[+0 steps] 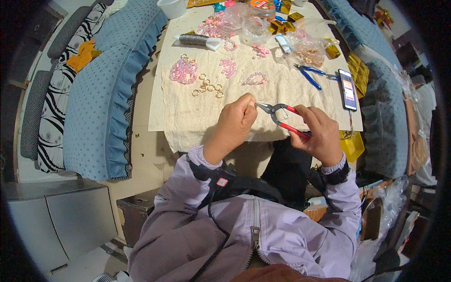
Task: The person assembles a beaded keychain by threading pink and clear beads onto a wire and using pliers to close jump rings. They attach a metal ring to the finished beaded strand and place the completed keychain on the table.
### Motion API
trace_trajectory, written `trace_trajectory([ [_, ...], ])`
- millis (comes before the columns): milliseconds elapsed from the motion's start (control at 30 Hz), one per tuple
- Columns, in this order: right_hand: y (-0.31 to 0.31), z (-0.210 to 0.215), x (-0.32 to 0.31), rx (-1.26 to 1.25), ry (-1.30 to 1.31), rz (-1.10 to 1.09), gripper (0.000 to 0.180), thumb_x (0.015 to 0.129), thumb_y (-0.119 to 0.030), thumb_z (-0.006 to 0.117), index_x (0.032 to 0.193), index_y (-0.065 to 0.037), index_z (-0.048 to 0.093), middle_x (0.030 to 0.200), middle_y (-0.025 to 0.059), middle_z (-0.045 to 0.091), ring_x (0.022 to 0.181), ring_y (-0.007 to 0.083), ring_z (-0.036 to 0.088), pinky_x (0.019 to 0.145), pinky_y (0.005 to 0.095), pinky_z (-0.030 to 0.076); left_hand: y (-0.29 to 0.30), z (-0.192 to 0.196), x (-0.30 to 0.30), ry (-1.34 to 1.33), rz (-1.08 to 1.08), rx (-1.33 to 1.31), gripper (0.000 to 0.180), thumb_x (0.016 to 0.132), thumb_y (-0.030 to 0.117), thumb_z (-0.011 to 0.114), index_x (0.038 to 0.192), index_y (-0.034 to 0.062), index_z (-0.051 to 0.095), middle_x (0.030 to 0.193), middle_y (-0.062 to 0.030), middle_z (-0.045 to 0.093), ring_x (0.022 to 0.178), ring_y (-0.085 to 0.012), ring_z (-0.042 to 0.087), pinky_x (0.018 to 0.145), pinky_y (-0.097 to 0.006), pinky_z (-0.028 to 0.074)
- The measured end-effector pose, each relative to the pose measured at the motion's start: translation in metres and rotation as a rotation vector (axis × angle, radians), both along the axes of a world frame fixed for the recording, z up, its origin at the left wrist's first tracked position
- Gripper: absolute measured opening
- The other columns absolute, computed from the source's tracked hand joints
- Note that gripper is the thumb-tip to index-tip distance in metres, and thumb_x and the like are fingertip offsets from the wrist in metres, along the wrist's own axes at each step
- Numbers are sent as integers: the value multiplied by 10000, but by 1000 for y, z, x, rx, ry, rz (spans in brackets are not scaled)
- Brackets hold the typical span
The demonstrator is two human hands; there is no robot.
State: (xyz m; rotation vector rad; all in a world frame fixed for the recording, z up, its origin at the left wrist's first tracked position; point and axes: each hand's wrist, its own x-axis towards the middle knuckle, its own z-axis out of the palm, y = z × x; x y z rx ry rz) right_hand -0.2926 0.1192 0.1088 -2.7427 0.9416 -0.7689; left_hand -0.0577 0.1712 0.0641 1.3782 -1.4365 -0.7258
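My right hand [320,134] grips a pair of red-handled pliers [276,113], their pointed jaws turned left. The jaw tips meet the fingertips of my left hand [236,121], which is closed in a pinch; whatever it pinches is too small and covered to name. Just beyond, gold clasp-like rings [206,87] lie on the cream cloth [188,115]. Farther off are a coil of pink beads [183,71], a small pink bead cluster [228,67] and a loop of pink and pale beads [256,78].
Blue-handled pliers [311,79] and a phone [347,89] lie to the right. A spool of dark thread [195,40] is at the far left. Plastic bags [246,30], more beads and gold boxes crowd the far end. Blue-covered sofas [101,94] flank the table.
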Motion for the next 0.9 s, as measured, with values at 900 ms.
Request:
trace_trajectory([
  [900, 9, 1, 10, 325, -161, -76, 429, 727, -182, 774, 1102, -13, 650, 852, 126, 632, 709, 229, 633, 634, 329, 521, -9, -21, 7, 579, -141, 97, 252, 1060, 243, 491, 941, 38, 578, 774, -24, 590, 659, -77, 562, 570, -212, 424],
])
